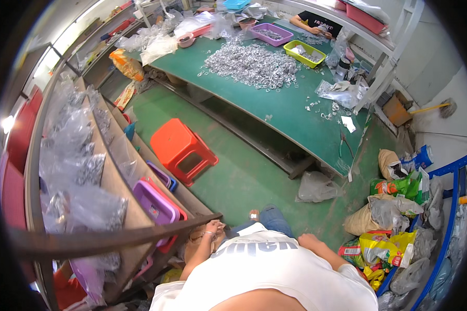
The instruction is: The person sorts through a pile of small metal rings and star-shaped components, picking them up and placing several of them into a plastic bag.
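My left hand [211, 227], a bracelet at its wrist, is low beside the end of the shelf's dark rail [166, 228]. Brown wrapping [197, 241] shows just below it; whether the fingers grip it cannot be made out. Down at my right side, my right hand [308, 241] shows mainly its back, the fingers turned out of sight. Ahead stands a green-topped table [213, 88] bearing a large heap of small silvery rings [254, 65]. A purple basket [271, 34] and a yellow-green basket [304, 54] with more pieces sit behind the heap. Pliers [342, 146] lie at the table's near right corner.
A red stool [182, 150] stands on the green floor left of centre. Shelves with clear bags [72, 166] and a purple bin [155, 205] line my left. Sacks [360, 220] and a blue rack [454, 207] flank my right. Across the table, another person's hands [324, 33] handle small pieces.
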A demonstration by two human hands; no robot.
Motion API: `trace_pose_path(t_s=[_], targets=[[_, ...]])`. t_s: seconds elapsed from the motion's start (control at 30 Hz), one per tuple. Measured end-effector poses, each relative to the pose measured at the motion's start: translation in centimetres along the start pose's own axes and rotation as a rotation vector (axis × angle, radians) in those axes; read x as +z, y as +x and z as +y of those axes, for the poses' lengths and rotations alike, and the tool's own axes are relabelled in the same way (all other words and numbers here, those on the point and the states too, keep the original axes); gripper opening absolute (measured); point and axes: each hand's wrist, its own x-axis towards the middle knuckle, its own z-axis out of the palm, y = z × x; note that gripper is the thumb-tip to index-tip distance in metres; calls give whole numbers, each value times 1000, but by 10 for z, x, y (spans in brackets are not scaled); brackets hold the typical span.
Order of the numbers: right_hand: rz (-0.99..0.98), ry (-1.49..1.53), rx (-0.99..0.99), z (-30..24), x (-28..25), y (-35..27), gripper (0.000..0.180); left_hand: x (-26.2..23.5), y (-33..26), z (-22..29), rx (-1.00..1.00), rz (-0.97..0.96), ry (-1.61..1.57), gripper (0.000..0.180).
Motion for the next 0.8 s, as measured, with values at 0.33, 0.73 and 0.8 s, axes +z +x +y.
trace_pose_path(t_s=[0.33,0.73,0.8], targets=[[1212,758,142,119,-290,157,16,110,95,215,75,-95,251,38],[1299,502,654,180,-407,296,34,231,144,379,290,-294,487,33],[1330,473,646,187,-403,301,27,248,145,394,294,-347,489,32]])
